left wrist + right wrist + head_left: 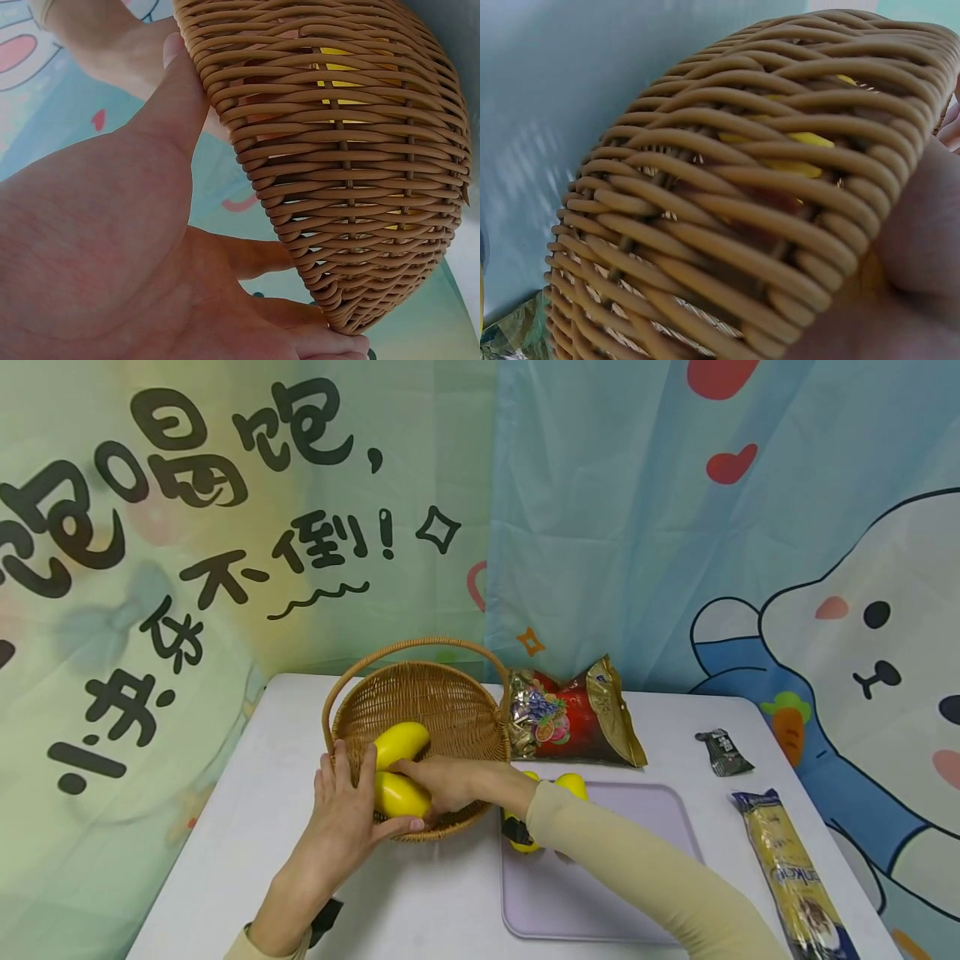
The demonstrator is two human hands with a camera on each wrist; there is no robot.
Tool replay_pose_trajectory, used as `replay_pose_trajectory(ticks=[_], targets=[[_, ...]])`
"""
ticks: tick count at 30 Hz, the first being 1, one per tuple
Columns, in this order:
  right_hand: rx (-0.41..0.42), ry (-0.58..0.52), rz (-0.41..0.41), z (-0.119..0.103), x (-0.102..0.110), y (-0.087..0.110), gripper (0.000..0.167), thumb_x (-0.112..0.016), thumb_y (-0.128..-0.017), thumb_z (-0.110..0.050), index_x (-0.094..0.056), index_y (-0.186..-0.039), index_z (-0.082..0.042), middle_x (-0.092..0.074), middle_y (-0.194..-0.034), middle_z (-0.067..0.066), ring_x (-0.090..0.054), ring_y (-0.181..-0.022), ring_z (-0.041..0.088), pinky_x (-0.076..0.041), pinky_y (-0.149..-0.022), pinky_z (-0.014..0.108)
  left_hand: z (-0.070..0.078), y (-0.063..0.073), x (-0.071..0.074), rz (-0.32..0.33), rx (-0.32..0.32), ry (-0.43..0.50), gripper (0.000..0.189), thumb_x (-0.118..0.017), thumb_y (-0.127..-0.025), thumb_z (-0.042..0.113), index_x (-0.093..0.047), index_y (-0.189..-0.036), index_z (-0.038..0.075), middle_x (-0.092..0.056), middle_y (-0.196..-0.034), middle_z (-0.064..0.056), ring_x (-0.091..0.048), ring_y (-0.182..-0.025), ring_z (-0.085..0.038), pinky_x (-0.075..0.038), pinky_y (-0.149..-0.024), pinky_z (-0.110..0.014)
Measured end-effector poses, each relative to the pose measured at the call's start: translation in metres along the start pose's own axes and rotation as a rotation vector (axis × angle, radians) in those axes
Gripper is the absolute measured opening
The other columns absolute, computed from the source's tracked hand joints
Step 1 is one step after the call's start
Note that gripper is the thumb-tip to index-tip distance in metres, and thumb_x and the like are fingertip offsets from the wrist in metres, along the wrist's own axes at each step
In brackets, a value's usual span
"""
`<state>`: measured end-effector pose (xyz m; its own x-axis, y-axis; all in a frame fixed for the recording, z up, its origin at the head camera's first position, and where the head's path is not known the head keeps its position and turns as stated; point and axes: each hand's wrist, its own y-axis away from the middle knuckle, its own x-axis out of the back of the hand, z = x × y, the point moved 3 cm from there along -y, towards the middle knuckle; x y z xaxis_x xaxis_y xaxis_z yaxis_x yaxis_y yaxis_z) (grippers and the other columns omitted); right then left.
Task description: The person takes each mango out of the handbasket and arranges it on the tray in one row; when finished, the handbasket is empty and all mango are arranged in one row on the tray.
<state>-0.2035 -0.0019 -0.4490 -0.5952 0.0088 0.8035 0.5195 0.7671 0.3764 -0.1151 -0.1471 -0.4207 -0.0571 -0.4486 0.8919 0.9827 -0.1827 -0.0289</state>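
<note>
A brown wicker basket (450, 714) with a tall handle holds two smooth yellow mango-shaped fruits: an upper one (402, 742) and a lower one (402, 795). My left hand (341, 810) rests on the basket's front-left rim, fingers straight and spread, thumb along the front edge. In the left wrist view, the left fingers pass behind the woven wall (352, 150). My right hand (442, 783) reaches inside over the right rim and grips the lower fruit, thumb between the two fruits; its other fingers are mostly hidden. Yellow shows through the weave (727, 180) in the right wrist view.
Right of the basket lies a lilac tray (600, 893), with yellow items (572, 785) partly hidden by my right forearm. Behind it is a red and gold snack bag (573, 714). A small black packet (724, 753) and a long gold-blue package (797, 877) lie at the right.
</note>
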Motion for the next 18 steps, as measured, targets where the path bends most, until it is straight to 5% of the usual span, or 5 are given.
replay_pose_trajectory(ticks=[18], targets=[[0.041,-0.021,0.002,0.008,0.009,0.013,0.088,-0.082,-0.087,-0.036,-0.034,-0.157,-0.015,-0.064,-0.122,0.003,-0.058,-0.097,0.008,-0.049,-0.088,0.023,-0.001,-0.001,0.000,0.027,-0.010,-0.006,0.115,-0.076,-0.080,0.059,-0.023,-0.157,-0.007,-0.007,-0.156,-0.049,-0.008,-0.141,-0.072,-0.018,-0.112,-0.077]])
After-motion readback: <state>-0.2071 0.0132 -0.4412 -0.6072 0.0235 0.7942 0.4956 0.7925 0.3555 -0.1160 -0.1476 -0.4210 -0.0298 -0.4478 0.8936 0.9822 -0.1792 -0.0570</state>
